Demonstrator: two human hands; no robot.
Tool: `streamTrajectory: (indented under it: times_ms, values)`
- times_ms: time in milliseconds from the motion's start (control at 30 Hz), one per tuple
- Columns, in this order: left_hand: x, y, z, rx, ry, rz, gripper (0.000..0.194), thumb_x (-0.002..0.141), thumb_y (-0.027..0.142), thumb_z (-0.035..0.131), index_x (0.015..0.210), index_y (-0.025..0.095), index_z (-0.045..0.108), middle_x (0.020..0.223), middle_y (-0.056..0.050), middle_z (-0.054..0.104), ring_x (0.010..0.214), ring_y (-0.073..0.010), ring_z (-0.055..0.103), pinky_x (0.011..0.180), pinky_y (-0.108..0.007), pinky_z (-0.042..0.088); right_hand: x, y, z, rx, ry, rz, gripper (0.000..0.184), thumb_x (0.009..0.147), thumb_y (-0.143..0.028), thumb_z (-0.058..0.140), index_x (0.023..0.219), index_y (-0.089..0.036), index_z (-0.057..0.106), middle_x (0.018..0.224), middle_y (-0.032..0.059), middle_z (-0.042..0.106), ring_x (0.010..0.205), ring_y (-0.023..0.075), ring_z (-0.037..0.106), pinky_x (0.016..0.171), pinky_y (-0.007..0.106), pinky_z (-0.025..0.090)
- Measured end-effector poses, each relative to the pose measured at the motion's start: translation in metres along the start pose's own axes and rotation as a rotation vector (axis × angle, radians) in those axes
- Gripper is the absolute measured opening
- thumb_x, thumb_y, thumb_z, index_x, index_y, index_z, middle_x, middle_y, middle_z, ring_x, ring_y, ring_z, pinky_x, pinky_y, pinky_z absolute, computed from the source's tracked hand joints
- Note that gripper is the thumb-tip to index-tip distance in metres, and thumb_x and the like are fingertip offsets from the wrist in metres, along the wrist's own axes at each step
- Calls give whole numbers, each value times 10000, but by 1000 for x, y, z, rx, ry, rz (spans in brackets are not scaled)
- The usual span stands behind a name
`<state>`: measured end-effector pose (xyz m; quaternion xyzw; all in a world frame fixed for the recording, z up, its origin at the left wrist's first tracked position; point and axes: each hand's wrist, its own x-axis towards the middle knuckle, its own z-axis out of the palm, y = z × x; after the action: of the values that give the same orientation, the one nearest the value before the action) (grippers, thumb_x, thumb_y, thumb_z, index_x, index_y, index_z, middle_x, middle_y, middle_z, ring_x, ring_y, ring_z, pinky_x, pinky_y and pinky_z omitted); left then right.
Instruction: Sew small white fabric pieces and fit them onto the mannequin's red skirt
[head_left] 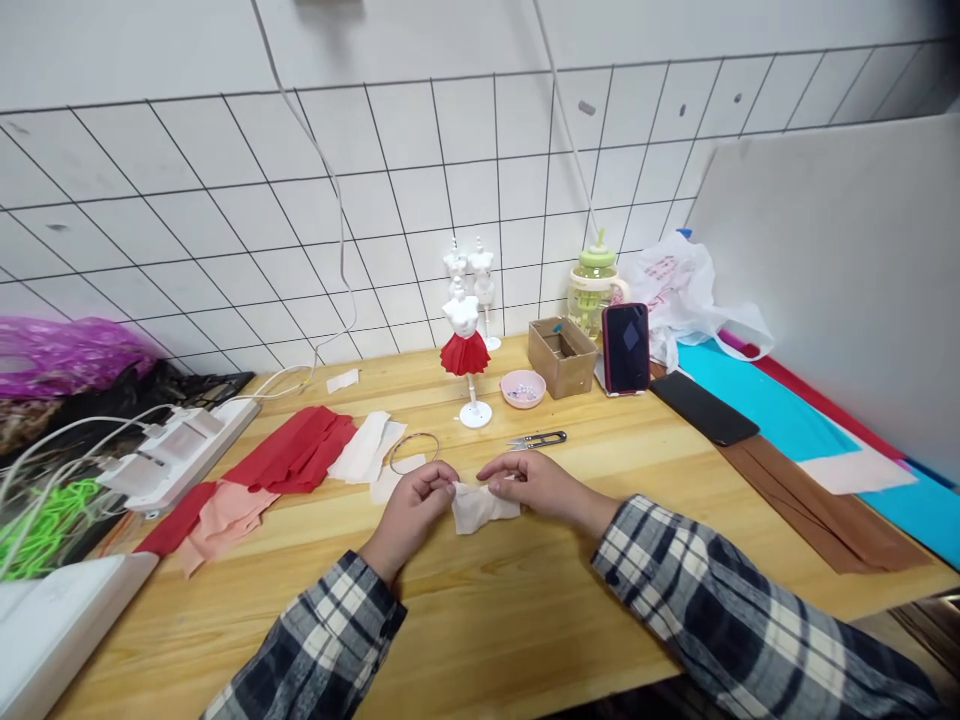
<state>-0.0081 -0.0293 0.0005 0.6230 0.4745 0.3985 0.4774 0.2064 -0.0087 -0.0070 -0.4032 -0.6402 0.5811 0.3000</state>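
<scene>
Two plaid sleeves (322, 630) reach in over the near part of the wooden table (480, 640), and ahead of them a person's bare hands meet at a small piece of pale cloth (481, 513). The left hand (415, 508) pinches its left corner between thumb and fingers, while the right hand (540, 490) grips the upper edge at the other side, thumb uppermost; whether the cloth's lower edge touches the wood, one cannot tell. To the right, a black slab (706, 408) lies over brown fabric (817, 510), beside turquoise fabric (772, 400). On the left, peach fabric (229, 520) and red fabric (292, 450) spread near a white power strip (187, 450). Just beyond the left hand, a thin ring (414, 434) lies partly over a white scrap (386, 488), and past the right hand lie thread snips (545, 440), blades pointing left. Farther off, a white mannequin (460, 315) in a red skirt (465, 355) stands upright, with a pink bowl (523, 403) and an open cardboard box (562, 375) to its right. An upright phone (625, 348) stands beside the box, before a green-lidded bottle (589, 300); behind everything rises a tiled wall (405, 220)
</scene>
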Motion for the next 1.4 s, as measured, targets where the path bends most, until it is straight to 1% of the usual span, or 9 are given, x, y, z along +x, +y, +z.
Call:
streamTrajectory:
  times_ms: [233, 367, 500, 600, 667, 800, 1133, 1300, 1400]
  values:
    - [-5, 13, -2, 365, 350, 167, 194, 807, 377, 644, 877, 232, 752, 859, -45, 760, 871, -226, 681, 883, -352, 502, 0, -5, -12, 99, 203, -32, 255, 765, -288, 636, 956, -150, 732, 709, 13, 678, 581, 109, 546, 540, 215, 408]
    - [-2, 8, -6, 224, 393, 131, 301, 821, 437, 649, 993, 202, 723, 1002, -82, 750, 978, -241, 678, 948, -380, 487, -4, -8, -13, -122, 253, -153, 216, 799, -250, 606, 961, -187, 735, 865, 34, 725, 673, 136, 598, 613, 247, 444]
    - [1, 3, -4, -28, 221, 73, 462, 897, 518, 519, 1163, 167, 659, 1165, -135, 697, 1097, -256, 641, 956, -388, 488, -12, -9, -4, -462, 136, -459, 225, 838, -198, 599, 1014, -241, 733, 956, 34, 737, 847, 171, 635, 774, 286, 451]
    - [0, 7, 1, 35, -26, 45, 459, 914, 534, 467, 1079, 186, 718, 1140, -118, 713, 1083, -254, 642, 968, -383, 472, -15, -10, 2, -542, 102, -553, 223, 858, -228, 606, 1046, -249, 723, 938, 37, 741, 844, 180, 638, 793, 297, 447]
    - [-2, 11, 5, 144, -87, 69, 397, 893, 507, 519, 1005, 201, 746, 1067, -98, 735, 1029, -249, 653, 951, -373, 472, -15, -10, 4, -538, 121, -550, 233, 850, -230, 618, 1060, -248, 717, 955, 39, 741, 849, 183, 642, 793, 298, 452]
    - [-2, 16, 9, 272, -47, 139, 246, 833, 408, 631, 894, 204, 754, 964, -79, 739, 931, -234, 659, 879, -347, 487, -15, -11, 3, -509, 137, -527, 237, 839, -211, 619, 1054, -241, 714, 965, 36, 742, 871, 179, 653, 806, 291, 459]
    - [1, 12, 9, 370, -55, 175, 215, 856, 372, 613, 792, 195, 717, 802, -51, 710, 787, -194, 641, 774, -314, 479, -13, -8, 0, -533, 144, -557, 190, 870, -209, 610, 1012, -234, 733, 862, 29, 738, 777, 157, 637, 729, 272, 441]
    - [0, 10, 10, 444, -29, 269, 171, 851, 336, 629, 781, 198, 701, 826, -48, 709, 810, -191, 641, 806, -329, 468, -12, -8, 1, -568, 199, -537, 219, 830, -239, 664, 1041, -199, 708, 911, 35, 734, 838, 173, 635, 807, 305, 437]
    - [-1, 11, 11, 488, -20, 310, 168, 854, 338, 627, 791, 202, 704, 836, -55, 707, 822, -196, 636, 811, -342, 461, -11, -7, 2, -593, 207, -496, 145, 822, -280, 681, 931, -193, 721, 838, 25, 724, 800, 170, 626, 791, 307, 428]
